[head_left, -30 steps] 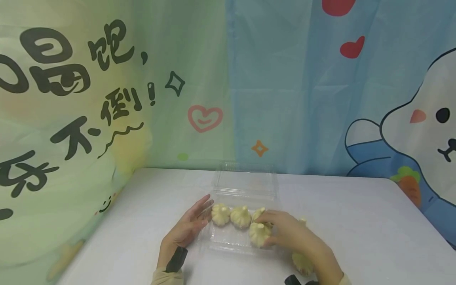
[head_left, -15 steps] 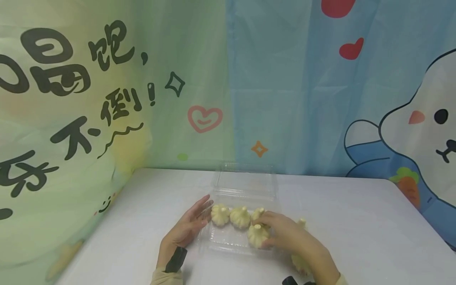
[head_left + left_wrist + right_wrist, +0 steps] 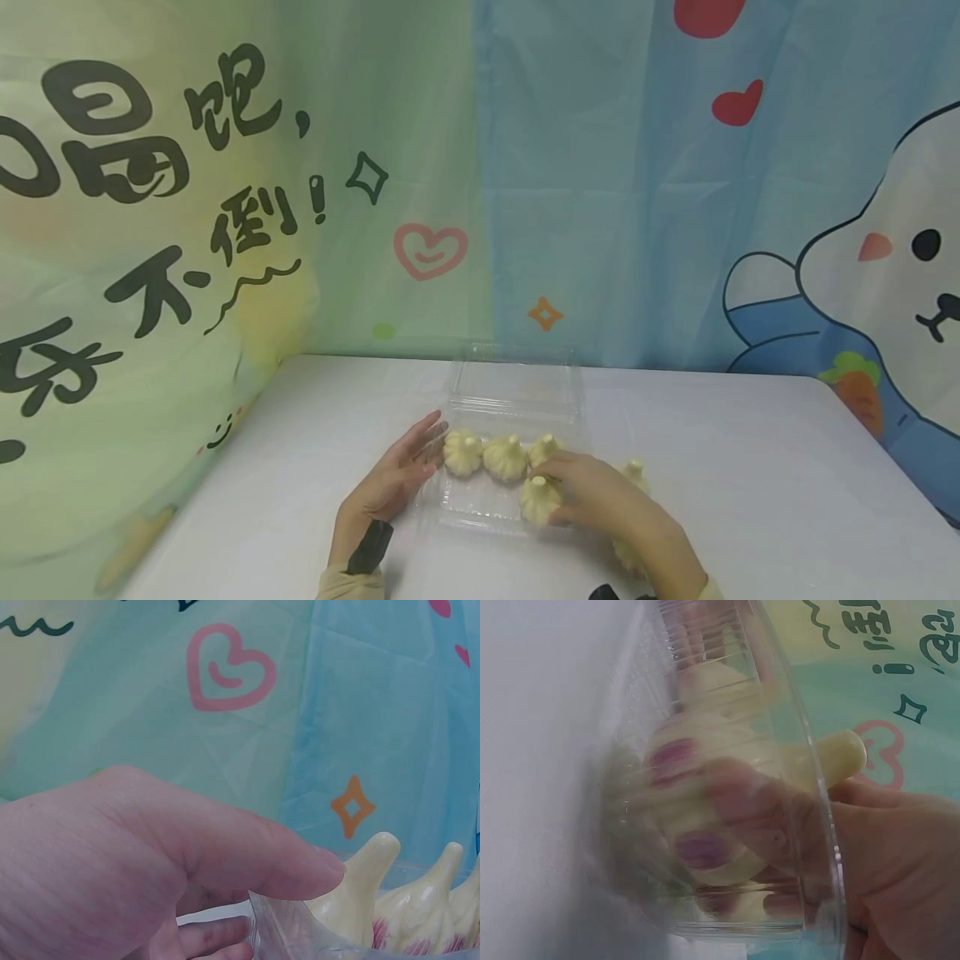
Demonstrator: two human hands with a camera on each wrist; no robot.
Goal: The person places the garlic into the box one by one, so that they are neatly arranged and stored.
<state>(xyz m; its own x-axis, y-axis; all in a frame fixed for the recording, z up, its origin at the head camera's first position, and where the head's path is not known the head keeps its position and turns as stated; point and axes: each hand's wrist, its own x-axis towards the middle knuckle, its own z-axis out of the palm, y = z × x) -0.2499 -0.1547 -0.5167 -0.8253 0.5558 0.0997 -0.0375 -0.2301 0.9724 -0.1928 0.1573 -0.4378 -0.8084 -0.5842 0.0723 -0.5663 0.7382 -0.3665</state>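
A clear plastic box (image 3: 480, 502) lies open on the table, with garlic bulbs standing in a row along its back. My right hand (image 3: 603, 493) grips another garlic bulb (image 3: 539, 502) at the front right inside the box. Through the clear wall in the right wrist view, the thumb lies against that bulb, its stem (image 3: 843, 756) rising above the rim. My left hand (image 3: 402, 472) rests at the box's left side, fingers fairly straight. In the left wrist view its thumb (image 3: 300, 874) reaches the rim beside the leftmost bulb (image 3: 352, 889).
The box's hinged lid (image 3: 517, 379) leans back behind it. To the right, a garlic bulb (image 3: 634, 473) and a second one (image 3: 626, 557), partly covered by my right arm, lie on the white table (image 3: 765, 483). A printed curtain (image 3: 570, 183) hangs behind.
My right hand has shifted slightly left with the garlic bulb, and more of the bulb behind it shows. The left hand stays in place.
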